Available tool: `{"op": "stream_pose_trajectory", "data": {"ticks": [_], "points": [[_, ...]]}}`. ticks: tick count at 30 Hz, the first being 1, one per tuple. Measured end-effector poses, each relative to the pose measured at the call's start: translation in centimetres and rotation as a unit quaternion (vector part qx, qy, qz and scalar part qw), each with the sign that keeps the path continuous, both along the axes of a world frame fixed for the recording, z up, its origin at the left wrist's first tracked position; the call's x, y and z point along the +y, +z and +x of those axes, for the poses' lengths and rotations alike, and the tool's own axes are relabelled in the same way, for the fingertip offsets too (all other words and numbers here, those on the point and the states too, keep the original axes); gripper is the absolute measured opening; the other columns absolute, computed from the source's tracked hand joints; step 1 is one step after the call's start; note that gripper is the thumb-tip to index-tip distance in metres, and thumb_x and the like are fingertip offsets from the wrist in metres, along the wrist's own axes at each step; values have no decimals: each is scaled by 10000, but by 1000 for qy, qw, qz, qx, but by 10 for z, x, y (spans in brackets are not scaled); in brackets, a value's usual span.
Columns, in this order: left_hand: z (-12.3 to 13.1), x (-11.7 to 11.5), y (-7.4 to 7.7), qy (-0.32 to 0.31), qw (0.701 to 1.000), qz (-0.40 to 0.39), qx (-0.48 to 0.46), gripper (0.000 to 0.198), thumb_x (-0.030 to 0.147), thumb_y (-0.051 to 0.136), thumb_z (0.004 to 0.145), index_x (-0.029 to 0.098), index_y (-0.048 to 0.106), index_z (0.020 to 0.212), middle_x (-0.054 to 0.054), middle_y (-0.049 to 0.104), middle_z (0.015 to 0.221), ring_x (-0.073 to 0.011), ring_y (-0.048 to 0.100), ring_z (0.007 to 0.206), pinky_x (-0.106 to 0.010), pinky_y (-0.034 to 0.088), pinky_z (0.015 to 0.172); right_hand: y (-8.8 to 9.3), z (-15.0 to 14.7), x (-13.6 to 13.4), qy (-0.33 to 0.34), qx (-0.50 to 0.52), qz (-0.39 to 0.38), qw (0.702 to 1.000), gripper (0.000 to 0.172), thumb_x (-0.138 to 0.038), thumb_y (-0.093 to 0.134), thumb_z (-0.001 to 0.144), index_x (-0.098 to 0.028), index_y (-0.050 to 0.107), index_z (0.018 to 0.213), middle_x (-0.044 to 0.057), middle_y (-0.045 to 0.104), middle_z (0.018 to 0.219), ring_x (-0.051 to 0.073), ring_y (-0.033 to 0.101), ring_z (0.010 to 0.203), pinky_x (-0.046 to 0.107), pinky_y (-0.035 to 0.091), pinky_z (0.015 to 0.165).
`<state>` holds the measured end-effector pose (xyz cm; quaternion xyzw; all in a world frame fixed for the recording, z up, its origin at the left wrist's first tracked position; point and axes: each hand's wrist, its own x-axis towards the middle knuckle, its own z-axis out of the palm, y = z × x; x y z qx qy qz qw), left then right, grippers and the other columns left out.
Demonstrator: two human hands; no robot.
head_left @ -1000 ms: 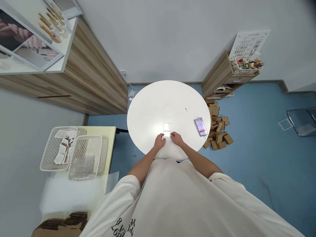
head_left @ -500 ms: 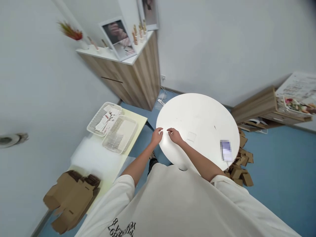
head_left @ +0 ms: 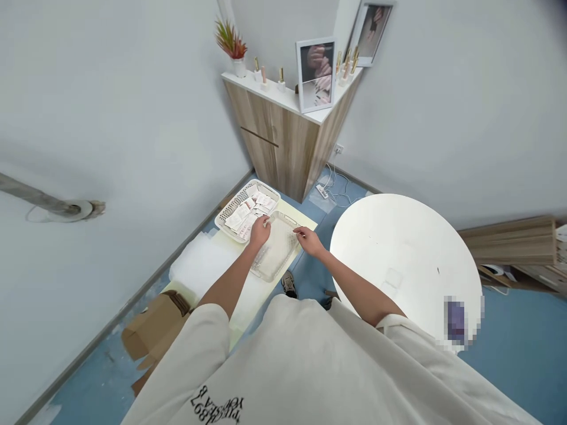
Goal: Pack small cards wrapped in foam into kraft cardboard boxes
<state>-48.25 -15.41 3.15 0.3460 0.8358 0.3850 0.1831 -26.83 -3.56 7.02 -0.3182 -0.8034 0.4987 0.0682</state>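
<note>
The left hand [head_left: 260,231] and right hand [head_left: 309,241] flank a basket [head_left: 278,251]; whether their fingers pinch it cannot be told. Pale and holed, it sits on the yellow table [head_left: 296,215], its clear contents [head_left: 261,257] blurred

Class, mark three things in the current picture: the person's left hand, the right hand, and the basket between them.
Left hand [head_left: 260,231]: head view, back of the hand.
Right hand [head_left: 310,241]: head view, back of the hand.
Basket between them [head_left: 282,245]: head view, bare inner floor.
</note>
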Motion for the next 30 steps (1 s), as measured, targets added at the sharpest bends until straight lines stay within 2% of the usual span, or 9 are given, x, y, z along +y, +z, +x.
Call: {"op": "stream_pose_trajectory", "data": {"ticks": [3, 6, 10, 13, 16, 22, 26, 30], "points": [[-48, -4, -7, 2, 999, -47, 27, 273, 184, 522, 882, 185, 640, 1128, -129, 673, 1167, -284, 618, 1115, -433, 463, 1022, 4, -29, -2, -5, -3, -1, 1000, 311, -243, 433, 947, -231, 672, 1145, 63, 662, 1226, 182, 622, 1046, 329, 497, 933], [-84, 3, -13, -7, 993, -101, 60, 283, 204, 543, 881, 172, 617, 1152, -170, 632, 1244, -347, 557, 1205, -497, 425, 1037, 8, -53, -1, -1, -11, 5, 1000, 304, -223, 443, 937, -238, 676, 1132, 55, 669, 1209, 178, 624, 1032, 323, 499, 927], [-121, 22, -22, -39, 984, -149, 90, 347, 208, 558, 879, 155, 558, 1221, -214, 565, 1328, -406, 466, 1295, -575, 357, 1064, 5, -80, 0, 16, -14, 24, 999, 300, -210, 450, 937, -250, 672, 1134, 45, 671, 1202, 174, 625, 1028, 311, 495, 915], [-138, 37, -30, -71, 979, -162, 98, 343, 212, 581, 868, 154, 537, 1203, -237, 492, 1404, -429, 408, 1341, -610, 297, 1088, 0, -93, 1, 19, -17, 22, 999, 297, -217, 445, 946, -258, 667, 1139, 38, 676, 1189, 169, 628, 1016, 305, 496, 899], [-146, 49, -37, -79, 978, -167, 94, 319, 273, 608, 867, 148, 533, 1151, -256, 490, 1384, -442, 385, 1347, -624, 266, 1090, -4, -99, 1, 24, -30, 13, 999, 295, -225, 444, 952, -263, 665, 1143, 32, 683, 1173, 166, 632, 1004, 308, 493, 893], [-147, 56, -38, -73, 978, -172, 96, 254, 285, 616, 862, 163, 527, 1065, -225, 595, 1139, -444, 422, 1285, -636, 263, 1066, -6, -100, 3, 30, -44, 3, 999, 291, -242, 446, 957, -261, 672, 1139, 32, 692, 1154, 172, 637, 996, 306, 495, 870], [-145, 57, -27, -68, 985, -134, 82, 332, 281, 706, 820, 189, 501, 1066, -185, 589, 1155, -426, 450, 1273, -612, 281, 1072, -5, -99, 4, 26, -42, -10, 999, 287, -255, 450, 957, -262, 680, 1127, 32, 703, 1139, 178, 639, 991, 309, 499, 878], [-134, 64, -6, -12, 999, -23, 30, 490, 322, 787, 764, 231, 467, 1125, -107, 564, 1221, -296, 576, 1134, -488, 423, 1006, -5, -96, 5, 14, -30, -29, 999, 282, -291, 457, 949, -266, 685, 1113, 31, 705, 1136, 184, 642, 1001, 314, 504, 877]]}}
